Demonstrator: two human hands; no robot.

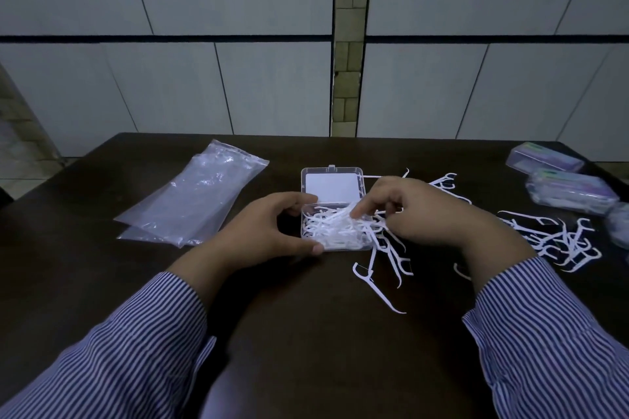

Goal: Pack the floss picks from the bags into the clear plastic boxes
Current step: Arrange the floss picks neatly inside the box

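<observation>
Filling the small clear plastic box (335,231) at mid-frame with thin white floss picks (332,226). Left hand (269,231) curled round the box's left side, holding it steady on the dark brown surface (306,333). Right hand (418,211) pinching picks and pushing them in. Looks nearly full. Flat empty clear bags (194,194) at left. Packed boxes (571,192) at far right. Many loose picks (551,238) at right still to pack.
</observation>
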